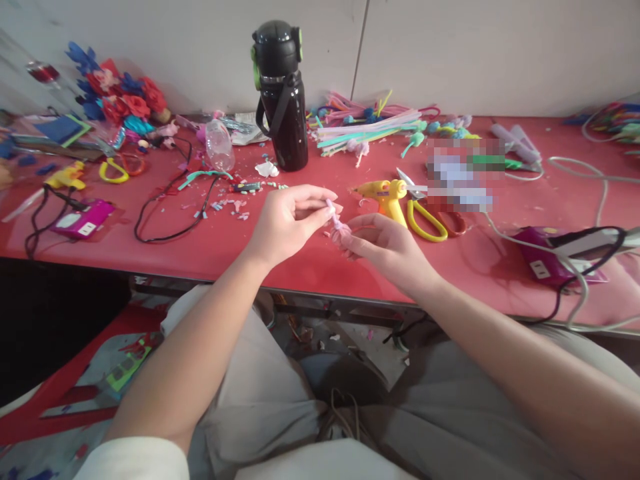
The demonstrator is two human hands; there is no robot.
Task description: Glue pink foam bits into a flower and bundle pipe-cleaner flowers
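The left grip (pixel 281 223) is pinched, thumb against fingers, on the pale lilac stem (pixel 337 219) of a small craft piece, while the right grip (pixel 393 250) closes lightly about its pink head (pixel 341 233). The piece is between the two grips, above the near part of the red bench (pixel 300 267). This two-handed hold calls for a firm pinch on the stem, close to where it meets the head, and a softer one on the head, so its loops don't get crushed. Any turning is best kept small and in line with the stem, with one grip steady as the other works; pulling the two apart could loosen the join. The stem points away from the person and a little to the left, its far end at the left fingertips, and the head faces back toward the right grip. The long axis therefore slants from far left to near right; how steeply it tilts up or down I can't tell. Just beyond the right grip lie a yellow glue gun (pixel 384 191) and scissors (pixel 427 225); a black bottle (pixel 291 127) stands upright beyond the left grip.
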